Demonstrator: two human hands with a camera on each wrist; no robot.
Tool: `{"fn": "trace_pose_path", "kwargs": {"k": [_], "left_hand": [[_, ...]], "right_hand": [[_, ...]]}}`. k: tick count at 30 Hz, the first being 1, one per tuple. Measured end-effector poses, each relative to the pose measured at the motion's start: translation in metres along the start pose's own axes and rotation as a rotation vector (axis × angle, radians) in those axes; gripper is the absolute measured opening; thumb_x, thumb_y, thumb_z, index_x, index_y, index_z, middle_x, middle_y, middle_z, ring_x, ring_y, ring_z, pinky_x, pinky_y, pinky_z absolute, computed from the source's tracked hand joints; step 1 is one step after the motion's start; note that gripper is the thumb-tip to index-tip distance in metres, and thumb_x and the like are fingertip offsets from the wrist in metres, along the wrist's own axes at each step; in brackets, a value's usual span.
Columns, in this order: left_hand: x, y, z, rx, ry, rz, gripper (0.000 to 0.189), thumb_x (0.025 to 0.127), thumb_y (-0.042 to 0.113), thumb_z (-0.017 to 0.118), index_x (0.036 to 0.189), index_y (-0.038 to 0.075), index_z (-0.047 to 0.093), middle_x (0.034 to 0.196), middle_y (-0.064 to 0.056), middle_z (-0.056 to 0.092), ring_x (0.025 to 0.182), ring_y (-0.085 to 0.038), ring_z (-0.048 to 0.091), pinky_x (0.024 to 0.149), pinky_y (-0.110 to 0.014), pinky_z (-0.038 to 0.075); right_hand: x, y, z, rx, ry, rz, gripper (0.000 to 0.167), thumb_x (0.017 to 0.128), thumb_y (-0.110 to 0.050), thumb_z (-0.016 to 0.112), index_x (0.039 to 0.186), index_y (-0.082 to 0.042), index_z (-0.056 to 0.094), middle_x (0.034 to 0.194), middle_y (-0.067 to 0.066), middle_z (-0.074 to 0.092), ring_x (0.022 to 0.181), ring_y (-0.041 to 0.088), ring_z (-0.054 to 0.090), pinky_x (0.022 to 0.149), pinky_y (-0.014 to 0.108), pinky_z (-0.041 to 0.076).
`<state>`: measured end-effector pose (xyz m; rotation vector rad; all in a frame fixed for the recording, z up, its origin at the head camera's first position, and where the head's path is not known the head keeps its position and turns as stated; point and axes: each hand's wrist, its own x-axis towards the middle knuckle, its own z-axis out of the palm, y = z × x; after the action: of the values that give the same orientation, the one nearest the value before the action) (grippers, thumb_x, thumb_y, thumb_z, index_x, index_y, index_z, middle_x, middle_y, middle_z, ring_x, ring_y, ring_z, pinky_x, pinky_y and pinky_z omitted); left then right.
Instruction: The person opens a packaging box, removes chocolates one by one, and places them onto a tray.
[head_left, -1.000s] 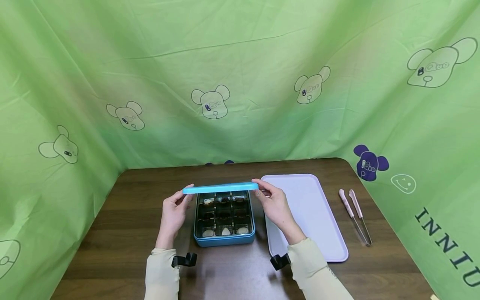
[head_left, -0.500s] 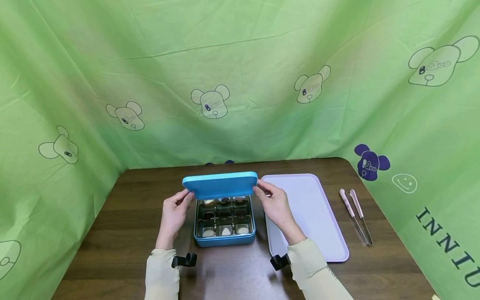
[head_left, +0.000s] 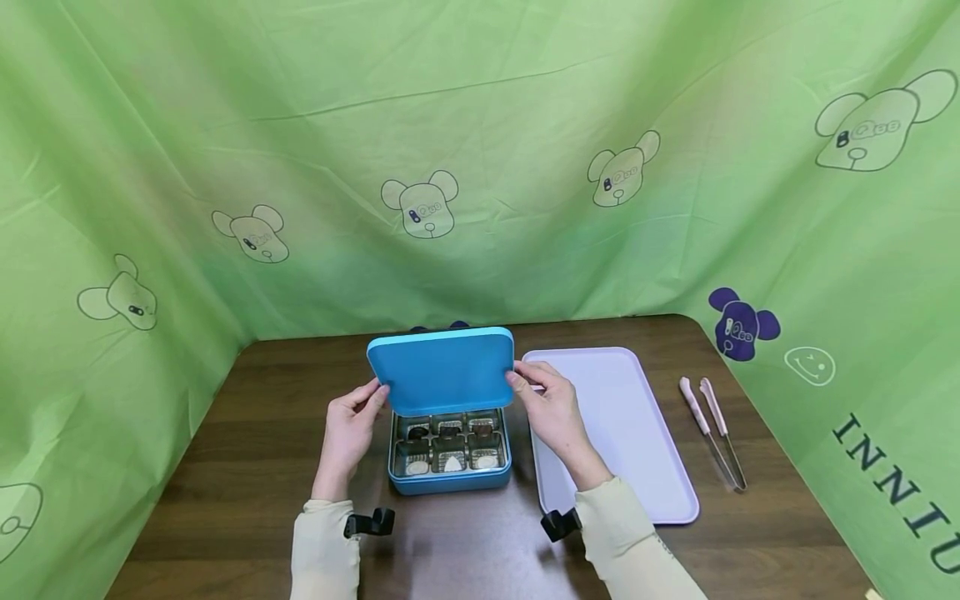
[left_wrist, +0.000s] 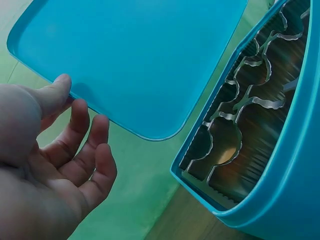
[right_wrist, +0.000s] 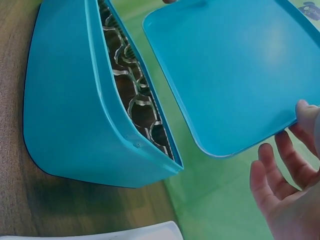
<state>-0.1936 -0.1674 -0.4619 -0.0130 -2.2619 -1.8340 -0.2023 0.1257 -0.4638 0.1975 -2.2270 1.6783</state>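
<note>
A blue lid (head_left: 442, 371) stands steeply tilted over the back part of a blue box (head_left: 450, 482), its underside facing me. My left hand (head_left: 351, 432) pinches the lid's left edge between thumb and fingers; in the left wrist view the thumb (left_wrist: 57, 92) lies on the inner face. On the opposite edge my right hand (head_left: 553, 417) pinches the lid the same way, thumb inside. Inside the box is a divided insert (right_wrist: 141, 111) with small compartments. Pale pieces (head_left: 452, 463) lie in the front row and dark ones (head_left: 450, 431) behind. The lid hides the back row.
A pale lilac tray (head_left: 611, 425) lies right of the box, partly beneath my right hand. Farther right are tongs (head_left: 712, 433) with pink handles. The brown wooden table (head_left: 247, 467) ends against a green printed curtain (head_left: 480, 100).
The lid has turned up from nearly level to steeply tilted, its underside coming into view. It now covers the back row from sight. Both hands stay at its edges.
</note>
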Motion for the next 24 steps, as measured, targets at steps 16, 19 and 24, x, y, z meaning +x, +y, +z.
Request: {"fn": "trace_pose_path", "kwargs": {"k": [16, 19, 24], "left_hand": [[-0.0018, -0.0013, -0.0008, 0.011, 0.009, 0.018, 0.028, 0.099, 0.013, 0.067, 0.122, -0.001, 0.072, 0.099, -0.016, 0.068, 0.086, -0.030, 0.064, 0.078, -0.035, 0.057], [-0.0017, 0.0002, -0.0007, 0.004, 0.014, 0.019, 0.028, 0.098, 0.013, 0.067, 0.122, -0.001, 0.072, 0.103, -0.016, 0.068, 0.087, -0.030, 0.063, 0.077, -0.033, 0.057], [-0.0022, 0.0015, -0.0006, -0.001, 0.015, -0.003, 0.031, 0.099, 0.013, 0.067, 0.125, -0.003, 0.069, 0.113, -0.021, 0.071, 0.085, -0.015, 0.065, 0.075, -0.023, 0.056]], "right_hand": [[-0.0025, -0.0033, -0.0011, 0.005, 0.002, 0.035, 0.030, 0.095, -0.020, 0.073, 0.118, 0.000, 0.075, 0.119, 0.016, 0.071, 0.099, 0.026, 0.068, 0.078, 0.021, 0.053], [-0.0021, -0.0046, -0.0004, 0.013, 0.006, 0.036, 0.030, 0.095, -0.020, 0.073, 0.117, 0.000, 0.075, 0.118, 0.016, 0.072, 0.098, 0.025, 0.068, 0.078, 0.020, 0.053], [-0.0016, -0.0056, 0.0011, 0.022, 0.019, 0.054, 0.028, 0.094, -0.018, 0.074, 0.116, 0.000, 0.076, 0.116, 0.016, 0.072, 0.095, 0.021, 0.069, 0.077, 0.019, 0.053]]}}
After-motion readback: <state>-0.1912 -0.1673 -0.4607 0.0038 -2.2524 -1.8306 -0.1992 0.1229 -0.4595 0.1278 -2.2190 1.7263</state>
